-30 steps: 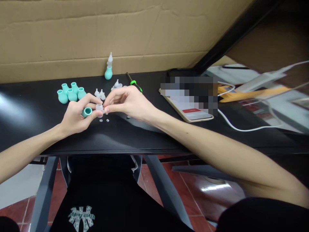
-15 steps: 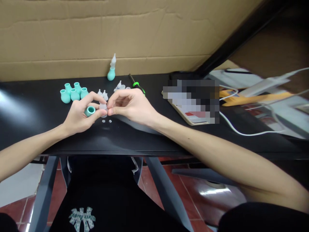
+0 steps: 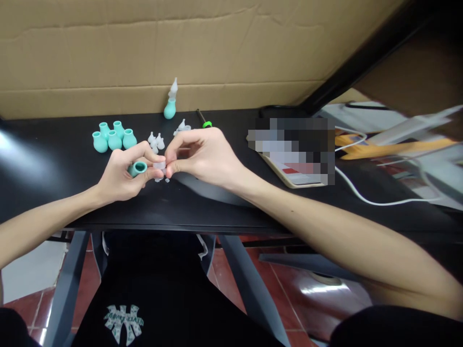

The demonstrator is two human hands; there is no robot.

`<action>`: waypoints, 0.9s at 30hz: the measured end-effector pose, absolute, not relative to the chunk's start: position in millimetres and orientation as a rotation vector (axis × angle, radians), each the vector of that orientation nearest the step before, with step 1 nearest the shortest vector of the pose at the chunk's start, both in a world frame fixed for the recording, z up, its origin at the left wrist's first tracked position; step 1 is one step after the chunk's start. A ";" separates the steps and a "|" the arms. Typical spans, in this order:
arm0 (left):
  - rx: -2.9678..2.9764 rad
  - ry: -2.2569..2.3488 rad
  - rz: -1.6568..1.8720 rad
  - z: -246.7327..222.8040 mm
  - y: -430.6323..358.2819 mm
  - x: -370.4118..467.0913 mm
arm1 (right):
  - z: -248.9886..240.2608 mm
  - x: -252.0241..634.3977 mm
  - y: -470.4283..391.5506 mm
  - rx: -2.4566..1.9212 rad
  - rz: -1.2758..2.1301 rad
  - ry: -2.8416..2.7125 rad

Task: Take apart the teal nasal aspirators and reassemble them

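A teal bulb point(image 3: 138, 168) with its round mouth facing up is held in the palm and fingers of my left hand point(image 3: 123, 176). Between that hand's thumb and forefinger is a small translucent piece point(image 3: 159, 165). My right hand point(image 3: 202, 156) pinches at the right side of the same piece, fingertips touching it. Small clear bits point(image 3: 167, 180) lie on the table just below. Behind my left hand stand several teal bulbs point(image 3: 115, 139) and some translucent nozzles point(image 3: 156, 141). An assembled bulb with a clear nozzle point(image 3: 170, 108) stands farther back.
The black table point(image 3: 126, 212) meets a cardboard wall point(image 3: 144, 58). Behind my right hand are more clear parts point(image 3: 182, 127) and a screwdriver with a green collar point(image 3: 207, 124). A phone point(image 3: 289, 180), partly blurred out, and a white cable point(image 3: 365, 198) lie to the right.
The translucent piece has been tilted between my fingers, and the teal bulb in my left hand has turned slightly. The view has shifted a little.
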State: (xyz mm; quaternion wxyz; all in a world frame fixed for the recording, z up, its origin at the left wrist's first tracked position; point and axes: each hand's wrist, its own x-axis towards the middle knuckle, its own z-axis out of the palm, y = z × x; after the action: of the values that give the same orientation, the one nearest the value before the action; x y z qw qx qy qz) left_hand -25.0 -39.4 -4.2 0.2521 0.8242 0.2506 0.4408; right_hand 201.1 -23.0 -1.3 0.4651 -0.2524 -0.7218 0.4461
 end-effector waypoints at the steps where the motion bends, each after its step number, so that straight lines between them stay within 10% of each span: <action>1: 2.266 0.682 1.191 -3.6 -38.4 -25.7 | -1.1 201.4 -24.0 -0.631 1.047 -1.800; 15: 2.552 0.745 1.118 -5.8 -23.9 -31.0 | 33.2 266.2 -0.7 -1.470 0.364 -2.855; 27: 2.646 0.691 1.084 -0.4 -23.8 -30.4 | 24.1 255.7 -3.1 -1.203 0.278 -2.891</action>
State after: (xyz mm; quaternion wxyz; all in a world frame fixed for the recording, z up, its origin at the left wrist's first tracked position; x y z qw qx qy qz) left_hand -30.4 -23.8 -0.4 0.0996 0.8950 0.2337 0.3667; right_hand 255.7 -3.1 24.1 -0.0010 -0.3827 -0.9196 0.0884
